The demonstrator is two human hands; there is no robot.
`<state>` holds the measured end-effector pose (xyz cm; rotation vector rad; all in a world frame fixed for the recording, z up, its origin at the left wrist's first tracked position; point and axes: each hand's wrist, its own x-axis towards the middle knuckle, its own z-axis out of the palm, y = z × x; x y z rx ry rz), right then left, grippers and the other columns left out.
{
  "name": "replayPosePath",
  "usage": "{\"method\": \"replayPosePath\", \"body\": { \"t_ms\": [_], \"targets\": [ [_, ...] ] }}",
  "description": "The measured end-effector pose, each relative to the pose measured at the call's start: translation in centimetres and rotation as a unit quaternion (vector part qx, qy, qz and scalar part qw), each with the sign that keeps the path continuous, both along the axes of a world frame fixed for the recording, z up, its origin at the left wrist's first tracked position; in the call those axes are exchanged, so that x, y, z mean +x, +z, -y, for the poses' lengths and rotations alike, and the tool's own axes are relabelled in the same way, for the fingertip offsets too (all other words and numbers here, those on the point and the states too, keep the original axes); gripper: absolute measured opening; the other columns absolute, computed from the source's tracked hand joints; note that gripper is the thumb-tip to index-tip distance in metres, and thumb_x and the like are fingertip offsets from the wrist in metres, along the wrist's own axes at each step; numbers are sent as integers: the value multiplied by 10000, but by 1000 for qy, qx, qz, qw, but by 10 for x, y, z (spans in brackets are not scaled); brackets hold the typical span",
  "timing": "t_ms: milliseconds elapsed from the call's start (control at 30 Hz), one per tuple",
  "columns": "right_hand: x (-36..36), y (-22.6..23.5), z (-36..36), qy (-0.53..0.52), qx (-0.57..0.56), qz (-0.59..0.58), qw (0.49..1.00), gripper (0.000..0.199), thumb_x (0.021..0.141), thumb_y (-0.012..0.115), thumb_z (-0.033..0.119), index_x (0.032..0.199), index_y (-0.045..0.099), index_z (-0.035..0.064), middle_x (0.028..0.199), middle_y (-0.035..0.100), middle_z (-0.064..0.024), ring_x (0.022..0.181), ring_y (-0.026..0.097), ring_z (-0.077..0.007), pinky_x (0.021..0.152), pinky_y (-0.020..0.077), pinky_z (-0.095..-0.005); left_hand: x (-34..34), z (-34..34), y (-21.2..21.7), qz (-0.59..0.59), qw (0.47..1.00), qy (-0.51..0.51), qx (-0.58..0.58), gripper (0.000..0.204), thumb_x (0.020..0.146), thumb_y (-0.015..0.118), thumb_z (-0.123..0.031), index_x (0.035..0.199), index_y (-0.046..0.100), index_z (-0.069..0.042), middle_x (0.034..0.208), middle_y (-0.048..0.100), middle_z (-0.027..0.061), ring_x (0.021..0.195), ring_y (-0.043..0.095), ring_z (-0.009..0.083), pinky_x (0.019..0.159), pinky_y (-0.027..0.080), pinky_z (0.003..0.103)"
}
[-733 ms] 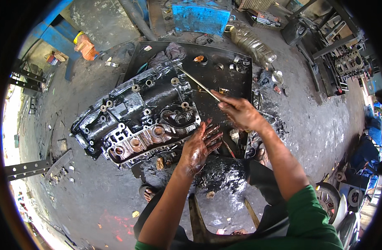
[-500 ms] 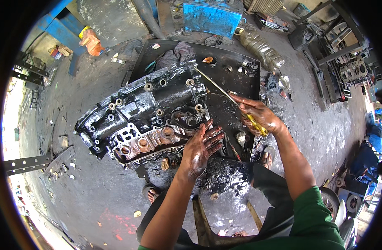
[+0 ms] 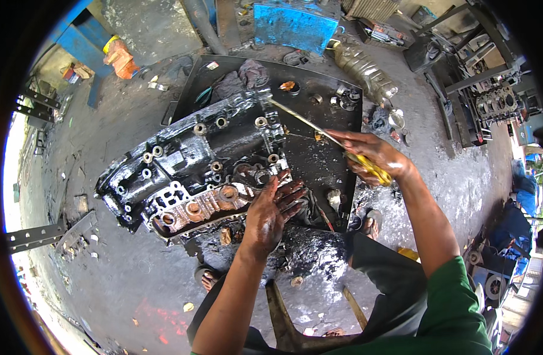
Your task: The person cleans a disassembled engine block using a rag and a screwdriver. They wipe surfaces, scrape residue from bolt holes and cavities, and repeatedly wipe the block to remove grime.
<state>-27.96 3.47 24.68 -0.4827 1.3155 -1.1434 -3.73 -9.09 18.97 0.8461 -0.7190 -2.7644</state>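
Note:
A dark, oily engine block (image 3: 188, 151) lies slantwise in front of me, partly over a black tray, with a rusty-brown face along its near side. My left hand (image 3: 266, 219) rests against its near right edge, blackened fingers spread and holding nothing. My right hand (image 3: 382, 157) is closed round the yellow handle of a long screwdriver (image 3: 311, 125). The shaft slants up and left, and its tip meets the far right corner of the block. Whether the tip is in a gap there, I cannot tell.
The black tray (image 3: 316, 163) holds dark rags (image 3: 253, 74), small round metal parts (image 3: 347, 97) and a brush-like item (image 3: 333, 201). Beyond it are a blue box (image 3: 295, 26) and a large plastic bottle (image 3: 366, 71). Another engine block (image 3: 496, 103) is at far right. A stool leg (image 3: 280, 310) stands between my legs.
My right hand has shifted a little rightward with the screwdriver, whose shaft now lies flatter, its tip still at the block's corner. My left hand keeps its place. The whole view has shifted slightly.

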Motion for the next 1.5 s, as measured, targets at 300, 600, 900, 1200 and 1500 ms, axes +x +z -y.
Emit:
{"method": "replayPosePath", "body": {
  "t_ms": [300, 600, 900, 1200, 1500],
  "targets": [
    [-10, 1, 4, 16, 1, 21, 1000, 557, 990, 530, 246, 1482, 335, 71, 612, 461, 6, 425, 414, -57, 345, 348, -218, 12, 0, 10, -11, 999, 4, -30, 698, 929, 524, -520, 1442, 361, -76, 1369, 502, 161, 1249, 497, 298, 1046, 353, 454],
    [-24, 9, 4, 5, 52, 14, 999, 558, 983, 541, 304, 1473, 362, 106, 598, 478, 0, 444, 466, -70, 345, 389, -220, 8, 1, 8, -9, 1000, -3, -29, 728, 901, 554, -564, 1428, 393, -89, 1352, 519, 138, 1237, 505, 304, 1036, 356, 449],
    [-19, 18, -3, 56, 1, -114, 992, 554, 980, 542, 357, 1456, 400, 113, 592, 477, 14, 465, 491, -63, 384, 421, -215, 6, 12, 7, 5, 1000, -9, -8, 718, 923, 522, -560, 1435, 379, -77, 1317, 530, 131, 1198, 527, 279, 1054, 342, 438],
    [21, -11, 11, 63, 27, -259, 964, 490, 1010, 497, 272, 1471, 384, 153, 590, 453, 35, 465, 439, -39, 423, 423, -226, 3, 10, 4, -2, 1000, 3, 6, 568, 989, 467, -474, 1397, 440, -79, 1229, 597, 139, 1117, 568, 250, 952, 417, 396],
    [99, -76, 11, -4, 20, -510, 860, 512, 1003, 490, 171, 1487, 341, 248, 726, 603, -11, 495, 529, -48, 379, 466, -239, 8, 8, 2, 16, 1000, 15, -6, 584, 974, 497, -473, 1378, 445, -55, 1234, 591, 137, 1112, 569, 241, 934, 432, 379]
  ]
}}
